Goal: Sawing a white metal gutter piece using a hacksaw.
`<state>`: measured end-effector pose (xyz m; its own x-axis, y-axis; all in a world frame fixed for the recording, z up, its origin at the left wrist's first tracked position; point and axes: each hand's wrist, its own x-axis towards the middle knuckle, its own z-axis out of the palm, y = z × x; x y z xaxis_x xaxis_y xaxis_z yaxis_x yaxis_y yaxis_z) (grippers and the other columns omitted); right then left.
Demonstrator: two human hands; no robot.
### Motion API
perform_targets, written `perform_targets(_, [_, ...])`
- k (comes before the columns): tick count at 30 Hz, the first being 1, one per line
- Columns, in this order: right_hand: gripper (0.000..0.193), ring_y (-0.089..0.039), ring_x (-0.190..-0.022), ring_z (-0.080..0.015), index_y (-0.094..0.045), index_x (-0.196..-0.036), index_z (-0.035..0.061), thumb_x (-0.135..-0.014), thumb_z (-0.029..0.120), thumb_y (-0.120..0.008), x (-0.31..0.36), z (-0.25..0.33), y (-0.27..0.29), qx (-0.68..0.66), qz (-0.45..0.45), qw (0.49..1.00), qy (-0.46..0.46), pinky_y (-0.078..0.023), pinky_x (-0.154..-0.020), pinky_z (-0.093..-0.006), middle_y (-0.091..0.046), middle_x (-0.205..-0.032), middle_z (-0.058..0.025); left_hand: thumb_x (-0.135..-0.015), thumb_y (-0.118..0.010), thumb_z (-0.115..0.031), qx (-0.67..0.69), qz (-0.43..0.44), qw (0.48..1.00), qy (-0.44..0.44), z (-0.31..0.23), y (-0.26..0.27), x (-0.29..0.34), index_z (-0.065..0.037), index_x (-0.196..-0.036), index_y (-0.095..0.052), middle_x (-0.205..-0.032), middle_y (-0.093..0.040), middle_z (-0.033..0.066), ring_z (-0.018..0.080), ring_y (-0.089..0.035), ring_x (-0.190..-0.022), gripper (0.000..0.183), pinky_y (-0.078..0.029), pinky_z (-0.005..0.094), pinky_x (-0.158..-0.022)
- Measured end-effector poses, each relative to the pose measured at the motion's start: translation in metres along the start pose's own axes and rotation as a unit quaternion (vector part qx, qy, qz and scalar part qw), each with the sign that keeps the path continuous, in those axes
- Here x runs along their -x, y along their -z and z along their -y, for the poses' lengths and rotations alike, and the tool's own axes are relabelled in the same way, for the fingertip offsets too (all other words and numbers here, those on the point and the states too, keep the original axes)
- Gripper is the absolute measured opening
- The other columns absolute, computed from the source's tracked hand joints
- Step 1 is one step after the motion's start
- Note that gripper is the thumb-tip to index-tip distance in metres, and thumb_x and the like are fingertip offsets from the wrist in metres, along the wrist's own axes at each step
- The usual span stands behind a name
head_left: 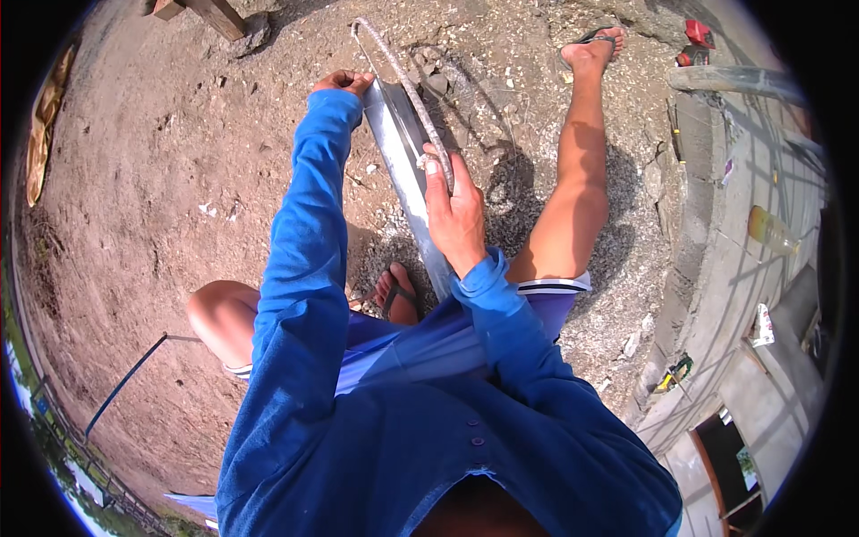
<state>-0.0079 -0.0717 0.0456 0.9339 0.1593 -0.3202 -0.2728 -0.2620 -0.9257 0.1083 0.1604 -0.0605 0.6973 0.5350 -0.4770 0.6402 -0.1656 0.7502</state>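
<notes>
A long silvery metal channel [394, 143] slants away from between my legs, its far end on the ground side in front of me. My left hand [344, 83] is closed at that far end, thumb and fingers pinched on its edge. In my right hand [455, 210] is a hacksaw [403, 79] whose frame is a bent, rough rod. Its thin blade line runs from the hooked far tip down beside the channel toward my right fist. Whether the blade touches the metal, I cannot tell.
Gravelly dirt [501, 54] surrounds my sandalled feet. A concrete ledge [693, 206] runs along the right, with a bottle [771, 230], a yellow-and-black tool [676, 373] and a grey pipe [734, 82]. Red items [698, 36] lie far right. A wooden piece [215, 16] stands far left.
</notes>
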Motion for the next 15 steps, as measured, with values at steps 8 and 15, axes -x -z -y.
perform_targets(8, [0.033, -0.048, -0.059, -0.0078, -0.060, -0.129, 0.0078, -0.104, 0.028, -0.051, 0.003, -0.007, -0.004, -0.010, -0.012, 0.999, 0.031, -0.042, -0.054, -0.0272, -0.055, -0.069, -0.0017, -0.082, -0.083, -0.034, -0.078, -0.006, 0.997, -0.018, 0.009, 0.005, -0.012, -0.006, -0.096, -0.072, -0.085, -0.073, 0.0055, 0.0147, -0.065, -0.074, 0.034, -0.053, 0.0320, -0.073])
perform_targets(15, [0.032, -0.065, -0.079, -0.0210, -0.060, -0.127, 0.0058, -0.103, 0.025, -0.050, 0.008, -0.001, 0.000, 0.031, -0.006, 0.999, 0.043, -0.050, -0.073, -0.0347, -0.068, -0.094, -0.0153, -0.082, -0.082, -0.039, -0.129, -0.002, 0.991, -0.035, 0.011, 0.008, -0.017, -0.007, -0.097, -0.072, -0.083, -0.072, 0.0056, 0.0168, -0.065, -0.076, 0.037, -0.053, 0.0328, -0.074])
